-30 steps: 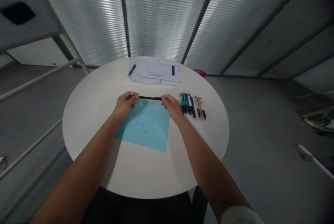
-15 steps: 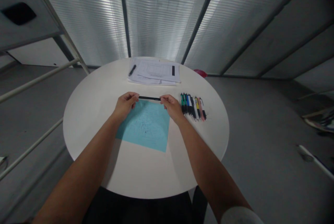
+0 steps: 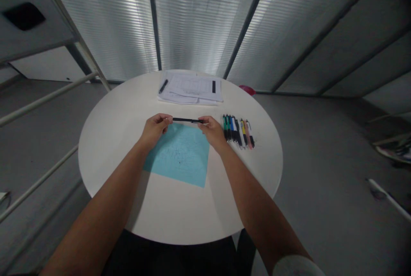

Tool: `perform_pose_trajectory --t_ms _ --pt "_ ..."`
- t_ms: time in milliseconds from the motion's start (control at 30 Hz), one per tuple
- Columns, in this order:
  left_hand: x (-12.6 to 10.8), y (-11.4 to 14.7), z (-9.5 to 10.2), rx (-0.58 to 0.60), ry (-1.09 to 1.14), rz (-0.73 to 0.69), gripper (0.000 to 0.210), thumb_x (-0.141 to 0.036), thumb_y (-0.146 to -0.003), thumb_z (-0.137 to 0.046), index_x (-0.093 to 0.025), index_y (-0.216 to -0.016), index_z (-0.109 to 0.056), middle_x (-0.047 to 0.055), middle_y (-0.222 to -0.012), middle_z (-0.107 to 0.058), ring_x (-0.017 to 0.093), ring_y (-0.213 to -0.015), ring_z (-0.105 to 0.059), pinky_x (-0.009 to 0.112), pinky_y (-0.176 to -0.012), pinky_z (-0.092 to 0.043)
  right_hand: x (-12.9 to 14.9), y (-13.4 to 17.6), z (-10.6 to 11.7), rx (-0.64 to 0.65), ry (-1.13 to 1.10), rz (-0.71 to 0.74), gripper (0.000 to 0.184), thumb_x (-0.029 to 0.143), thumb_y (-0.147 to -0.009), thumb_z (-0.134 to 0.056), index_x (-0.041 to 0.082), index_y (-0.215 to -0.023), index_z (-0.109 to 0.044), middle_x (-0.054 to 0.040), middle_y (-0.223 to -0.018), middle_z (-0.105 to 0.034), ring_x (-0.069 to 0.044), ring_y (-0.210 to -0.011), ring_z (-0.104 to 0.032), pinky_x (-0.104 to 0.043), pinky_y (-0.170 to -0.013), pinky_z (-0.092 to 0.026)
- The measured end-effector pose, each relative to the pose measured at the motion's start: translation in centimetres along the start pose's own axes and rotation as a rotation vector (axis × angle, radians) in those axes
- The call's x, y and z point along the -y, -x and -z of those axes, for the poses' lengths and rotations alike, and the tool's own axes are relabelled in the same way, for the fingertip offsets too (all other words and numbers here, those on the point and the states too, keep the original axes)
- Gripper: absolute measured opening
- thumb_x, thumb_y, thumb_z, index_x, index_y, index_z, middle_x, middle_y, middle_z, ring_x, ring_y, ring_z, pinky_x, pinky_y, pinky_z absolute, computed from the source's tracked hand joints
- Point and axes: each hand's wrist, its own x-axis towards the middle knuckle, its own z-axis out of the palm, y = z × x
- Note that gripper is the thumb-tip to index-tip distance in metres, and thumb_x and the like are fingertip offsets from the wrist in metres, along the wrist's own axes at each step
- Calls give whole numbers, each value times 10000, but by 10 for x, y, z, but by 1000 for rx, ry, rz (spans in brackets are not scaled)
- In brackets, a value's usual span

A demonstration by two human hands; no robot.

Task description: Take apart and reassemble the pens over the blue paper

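Note:
A black pen [image 3: 186, 120] lies level between my hands, over the far edge of a light blue sheet of paper [image 3: 180, 154] with scribbled marks. My left hand [image 3: 156, 127] pinches the pen's left end. At the other end, my right hand [image 3: 211, 129] grips it between thumb and fingers, and a clip shows near those fingertips. Just right of my right hand, several pens [image 3: 237, 131] in green, blue, black, white, yellow and pink lie in a row.
A stack of printed white papers [image 3: 192, 84] sits at the far side of the round white table [image 3: 180, 220], with another black pen [image 3: 163, 86] on its left part. White metal rails [image 3: 48, 91] stand left of the table. Behind it is a wall with blinds [image 3: 192, 19].
The black pen has shifted slightly and turned in my fingers, so its clip now shows near my right fingertips. Both hands keep nearly the same place.

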Motion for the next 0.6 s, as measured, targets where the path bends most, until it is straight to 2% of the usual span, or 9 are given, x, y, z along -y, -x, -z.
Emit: perform_pose_trajectory --t_ms 167,333,467,600 --pt "-1 1 -1 -5 -58 -7 224 -355 -751 -722 -138 -750 -667 0 -594 -569 68 -472 -420 230 -462 -305 5 3 -1 14 41 6 284 360 -706 -646 204 -936 -582 17 -811 -601 -90 -567 -437 -250 -549 -356" --pt "-2 1 -2 -14 -116 21 277 -387 -762 -714 -139 -665 -637 -9 -501 -512 76 -444 -400 238 -460 -282 1 2 -3 -5 47 83 193 297 -694 -623 216 -843 -530 27 -788 -566 -97 -593 -445 -252 -575 -369" --pt "-1 1 -1 -2 -107 2 265 -387 -770 -709 -141 -690 -648 -10 -508 -518 77 -449 -407 239 -466 -288 -2 1 -3 -43 -16 71 260 315 -703 -636 230 -921 -523 36 -816 -565 -93 -584 -453 -252 -575 -375" --pt "-1 0 0 -5 -71 -9 222 -356 -751 -731 -146 -736 -660 -15 -526 -527 75 -456 -408 238 -465 -294 5 3 -2 39 -126 -4 243 390 -759 -601 228 -933 -551 65 -609 -518 -107 -525 -439 -250 -526 -339"
